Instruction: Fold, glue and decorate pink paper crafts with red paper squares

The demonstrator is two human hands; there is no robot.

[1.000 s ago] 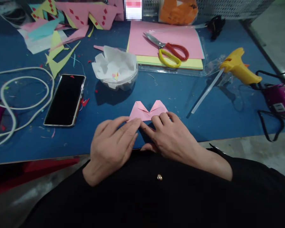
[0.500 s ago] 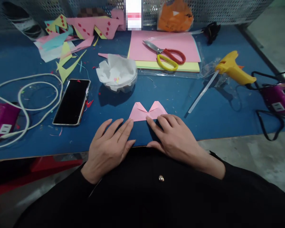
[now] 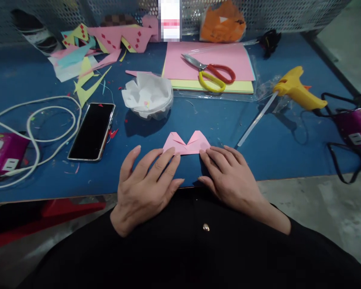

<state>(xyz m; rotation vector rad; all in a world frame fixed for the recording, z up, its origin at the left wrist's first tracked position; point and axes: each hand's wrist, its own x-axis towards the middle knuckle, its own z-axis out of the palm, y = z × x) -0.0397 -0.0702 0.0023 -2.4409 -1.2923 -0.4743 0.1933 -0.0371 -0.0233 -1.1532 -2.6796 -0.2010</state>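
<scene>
A folded piece of pink paper (image 3: 186,147) lies flat on the blue table, with two raised peaks at its far side and a V-shaped notch between them. My left hand (image 3: 149,180) rests with fingers spread, its fingertips on the paper's near left edge. At the near right corner, my right hand (image 3: 230,172) touches the paper with outstretched fingers, palm down. Neither hand grips anything. Beyond the paper stands a clear bowl lined with white paper (image 3: 149,98), holding tiny scraps.
Scissors (image 3: 210,74) lie on a stack of coloured paper (image 3: 174,64). To the right are a yellow glue gun (image 3: 299,88) with its glue stick and a purple power socket (image 3: 355,128). A phone (image 3: 92,132), white cable (image 3: 30,124) and paper scraps (image 3: 86,82) occupy the left.
My right hand has slid right along the paper's near edge to its corner. My left fingers have shifted slightly right onto the paper and spread wider. The paper stays folded in place.
</scene>
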